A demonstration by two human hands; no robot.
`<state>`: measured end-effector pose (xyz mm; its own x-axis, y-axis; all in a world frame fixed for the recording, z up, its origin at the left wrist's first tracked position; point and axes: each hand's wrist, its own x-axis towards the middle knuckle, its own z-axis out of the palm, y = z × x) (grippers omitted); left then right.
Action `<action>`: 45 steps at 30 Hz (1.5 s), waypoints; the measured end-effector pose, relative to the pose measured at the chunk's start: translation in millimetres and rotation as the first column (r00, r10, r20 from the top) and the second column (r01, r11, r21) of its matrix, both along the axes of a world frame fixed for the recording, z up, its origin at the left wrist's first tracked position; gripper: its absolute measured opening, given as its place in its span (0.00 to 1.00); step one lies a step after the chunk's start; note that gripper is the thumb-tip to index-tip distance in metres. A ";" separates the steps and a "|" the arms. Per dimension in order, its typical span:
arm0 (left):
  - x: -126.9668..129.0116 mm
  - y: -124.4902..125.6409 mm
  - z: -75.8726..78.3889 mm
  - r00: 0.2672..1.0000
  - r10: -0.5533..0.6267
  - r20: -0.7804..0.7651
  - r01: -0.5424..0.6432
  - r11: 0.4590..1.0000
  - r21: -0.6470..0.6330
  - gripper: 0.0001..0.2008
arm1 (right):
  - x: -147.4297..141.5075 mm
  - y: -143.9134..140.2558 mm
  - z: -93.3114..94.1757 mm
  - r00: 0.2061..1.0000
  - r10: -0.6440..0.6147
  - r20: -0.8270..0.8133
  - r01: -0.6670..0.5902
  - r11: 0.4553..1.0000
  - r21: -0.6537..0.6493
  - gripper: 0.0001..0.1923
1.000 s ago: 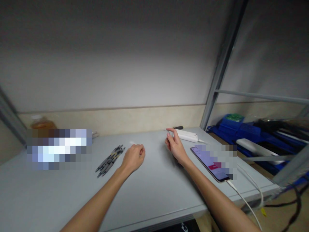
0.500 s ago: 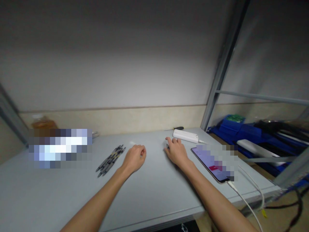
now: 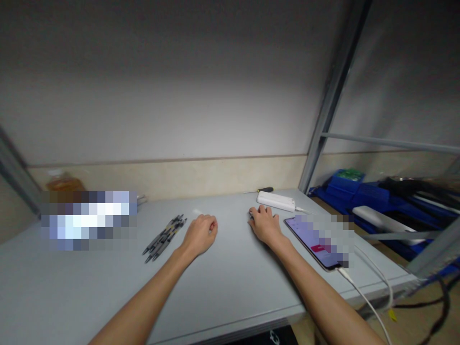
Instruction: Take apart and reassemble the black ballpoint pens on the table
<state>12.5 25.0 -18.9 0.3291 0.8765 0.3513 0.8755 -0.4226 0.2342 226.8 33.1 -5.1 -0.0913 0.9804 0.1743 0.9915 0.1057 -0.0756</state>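
My left hand rests on the grey table as a closed fist, and I cannot see anything inside it. A bundle of several dark pens lies just to its left. My right hand lies palm down on the table with its fingers curled. Its fingertips press on a small dark part. A white power bank sits just beyond that hand, and a lit phone lies to its right.
A white cable runs from the phone over the table's right edge. A small screwdriver lies by the back wall and a bottle stands at the back left. A metal rack post and blue bins are on the right.
My right hand was raised with a thin small part pinched in its fingers. It has come down onto the table and curled its fingers. The left fist has not moved.
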 end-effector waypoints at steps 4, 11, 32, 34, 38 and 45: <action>1.1 -3.1 4.8 0.993 0.045 -0.106 -0.044 0.999 0.007 0.10 | 0.3 1.6 -2.9 1.000 -0.012 -0.002 0.012 1.000 0.020 0.17; -0.1 -10.2 15.2 0.877 0.345 -0.333 -0.334 0.938 0.093 0.15 | -3.4 0.1 -2.1 0.999 0.005 -0.042 -0.001 0.995 0.099 0.18; -8.7 -9.0 19.2 0.806 0.445 -0.389 -0.475 0.880 0.022 0.20 | -6.9 -2.3 -0.9 0.975 0.170 -0.146 -0.156 0.982 0.103 0.19; -8.9 -9.6 20.6 0.803 0.444 -0.398 -0.480 0.877 0.011 0.21 | -7.3 -3.1 -0.3 0.971 0.184 -0.151 -0.170 0.980 0.098 0.19; -9.8 -8.8 21.7 0.813 0.425 -0.399 -0.463 0.886 0.000 0.21 | -8.6 -5.1 0.5 0.962 0.214 -0.169 -0.201 0.976 0.087 0.19; -8.1 -2.6 14.1 0.957 0.197 -0.213 -0.213 0.976 -0.054 0.18 | -9.8 -7.8 3.5 0.939 0.276 -0.208 -0.261 0.961 0.096 0.18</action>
<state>4.4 22.5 -4.8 0.1980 0.9540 0.2251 0.9739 -0.2174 0.0648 217.0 25.3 -1.5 -0.3023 0.9105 0.2823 0.8859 0.3776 -0.2693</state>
